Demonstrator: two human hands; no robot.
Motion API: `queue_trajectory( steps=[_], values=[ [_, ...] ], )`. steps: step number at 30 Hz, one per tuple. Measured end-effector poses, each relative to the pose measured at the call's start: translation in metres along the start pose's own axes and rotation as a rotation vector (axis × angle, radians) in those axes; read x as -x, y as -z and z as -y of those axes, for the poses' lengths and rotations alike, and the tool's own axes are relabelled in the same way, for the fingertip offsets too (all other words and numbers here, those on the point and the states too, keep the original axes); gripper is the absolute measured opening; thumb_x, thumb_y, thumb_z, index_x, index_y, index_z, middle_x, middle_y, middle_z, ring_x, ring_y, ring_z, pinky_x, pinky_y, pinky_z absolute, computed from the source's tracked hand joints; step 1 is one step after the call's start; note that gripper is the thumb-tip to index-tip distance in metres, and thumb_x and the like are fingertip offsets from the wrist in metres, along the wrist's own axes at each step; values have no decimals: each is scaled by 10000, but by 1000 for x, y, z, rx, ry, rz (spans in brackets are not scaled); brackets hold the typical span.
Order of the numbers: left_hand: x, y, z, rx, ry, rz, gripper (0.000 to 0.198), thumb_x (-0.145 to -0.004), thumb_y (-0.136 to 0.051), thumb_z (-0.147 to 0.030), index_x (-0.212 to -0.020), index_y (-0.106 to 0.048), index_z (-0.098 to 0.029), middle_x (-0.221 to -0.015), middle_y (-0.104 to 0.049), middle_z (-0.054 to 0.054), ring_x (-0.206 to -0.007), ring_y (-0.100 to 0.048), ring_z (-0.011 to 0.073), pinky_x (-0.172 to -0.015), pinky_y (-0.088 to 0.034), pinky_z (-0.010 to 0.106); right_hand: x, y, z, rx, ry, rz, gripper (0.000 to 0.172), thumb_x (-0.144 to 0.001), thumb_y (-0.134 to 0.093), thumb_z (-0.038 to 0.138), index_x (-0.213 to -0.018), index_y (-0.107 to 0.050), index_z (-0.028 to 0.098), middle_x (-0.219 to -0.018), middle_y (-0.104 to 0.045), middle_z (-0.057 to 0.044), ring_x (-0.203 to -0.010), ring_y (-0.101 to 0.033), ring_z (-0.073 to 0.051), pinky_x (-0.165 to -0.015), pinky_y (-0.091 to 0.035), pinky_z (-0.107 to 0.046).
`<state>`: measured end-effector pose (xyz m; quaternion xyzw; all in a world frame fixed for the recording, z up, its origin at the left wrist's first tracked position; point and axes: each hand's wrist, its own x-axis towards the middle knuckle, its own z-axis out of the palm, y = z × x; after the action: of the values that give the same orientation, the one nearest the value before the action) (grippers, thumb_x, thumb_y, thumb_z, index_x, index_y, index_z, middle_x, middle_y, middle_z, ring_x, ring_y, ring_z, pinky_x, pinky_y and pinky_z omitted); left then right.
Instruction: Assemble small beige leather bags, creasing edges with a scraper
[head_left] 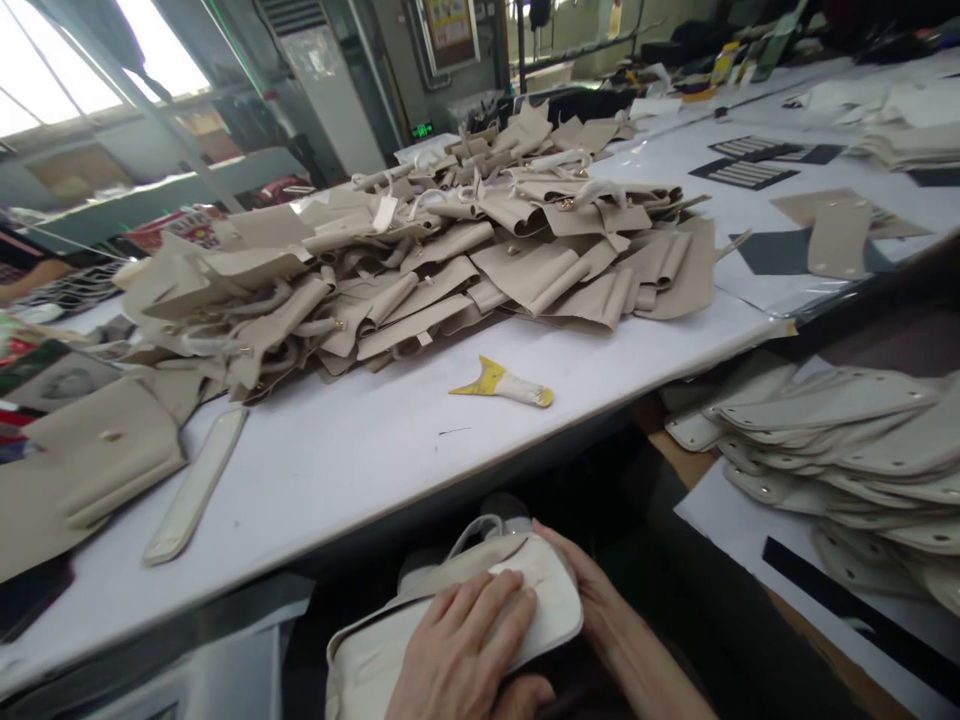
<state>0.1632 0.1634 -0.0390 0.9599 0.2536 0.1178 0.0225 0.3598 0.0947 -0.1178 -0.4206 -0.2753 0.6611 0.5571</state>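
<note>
A cream-coloured bag, with a pale flat panel facing up and a thin clear-looking handle loop at its far side, rests low in front of me below the table edge. My left hand lies on the panel with its fingers stretched out flat. Round the bag's right end, my right hand grips the edge; most of its fingers are hidden behind the bag. Beyond, on the white table, lies a yellow and white forked tool. A long pale strip with rounded ends lies farther left.
A big heap of beige bag pieces with handles and metal fittings covers the table's middle. Stacked pale panels with metal studs stand at right, near a black strip. Dark and beige flat pieces lie on the right table.
</note>
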Motion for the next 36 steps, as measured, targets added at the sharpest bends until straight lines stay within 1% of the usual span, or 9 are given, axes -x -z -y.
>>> queue_trajectory(
  steps=[8,14,23,26,28,30,32,34,36],
  values=[
    [-8,1,-6,-21,22,85,503,-858,-587,-623,-1168,-630,-229,-1249,-666,17,-1091,-619,225,-866,-490,324,0,-12,21,-151,-101,-115,538,-791,-743,308,-1311,-606,302,-1473,-487,-31,-1391,-392,-300,-1199,-246,-461],
    [-12,-1,-14,-1,103,96,648,-804,-604,-683,-1226,-592,-191,-1232,-671,54,-1056,-617,248,-889,-481,337,11,-1,12,-93,-100,36,522,-916,-550,388,-1430,-459,386,-1570,-326,66,-1471,-237,-218,-1221,-190,-425],
    [-17,-1,-26,9,161,174,627,-862,-470,-713,-1245,-595,-233,-1284,-617,106,-1120,-583,308,-925,-485,428,17,-2,0,305,96,142,655,-881,-299,741,-1422,-469,413,-1542,-374,92,-1497,-102,-209,-1242,13,-365],
    [-12,-4,-26,26,188,166,636,-844,-502,-715,-1251,-593,-235,-1300,-612,100,-1118,-591,308,-934,-484,424,-11,-3,-16,440,-26,-37,666,-812,-379,807,-1218,-671,367,-1320,-631,-8,-1392,-395,-309,-1194,-240,-474],
    [-6,-9,-27,11,168,126,694,-825,-512,-733,-1296,-570,-227,-1310,-611,104,-1130,-593,315,-939,-479,423,-36,3,-24,487,-129,-164,667,-854,-365,767,-1007,-741,238,-1001,-730,-102,-1103,-624,-361,-970,-470,-543],
    [1,-15,-28,-28,142,85,747,-824,-503,-742,-1348,-534,-210,-1318,-613,110,-1148,-590,322,-950,-469,426,-54,11,-19,552,-157,-244,674,-886,-359,727,-937,-717,158,-833,-700,-124,-870,-664,-326,-761,-539,-477],
    [6,-20,-29,-61,134,56,769,-836,-477,-744,-1370,-515,-194,-1313,-622,109,-1150,-592,324,-951,-463,427,-61,16,3,611,-128,-277,615,-889,-421,690,-1013,-683,148,-861,-682,-112,-821,-643,-275,-707,-527,-396],
    [8,-23,-31,-70,142,42,774,-853,-441,-744,-1373,-511,-175,-1316,-621,116,-1158,-586,323,-958,-455,430,-59,9,37,725,-34,-175,501,-892,-526,596,-1154,-638,184,-984,-673,-88,-864,-630,-231,-754,-514,-345],
    [9,-23,-33,-63,154,36,764,-870,-433,-726,-1376,-507,-159,-1333,-608,124,-1176,-573,316,-974,-443,427,-55,-9,72,1045,150,132,380,-914,-587,402,-1239,-595,206,-1106,-646,-82,-942,-616,-208,-839,-500,-332]
  ],
)
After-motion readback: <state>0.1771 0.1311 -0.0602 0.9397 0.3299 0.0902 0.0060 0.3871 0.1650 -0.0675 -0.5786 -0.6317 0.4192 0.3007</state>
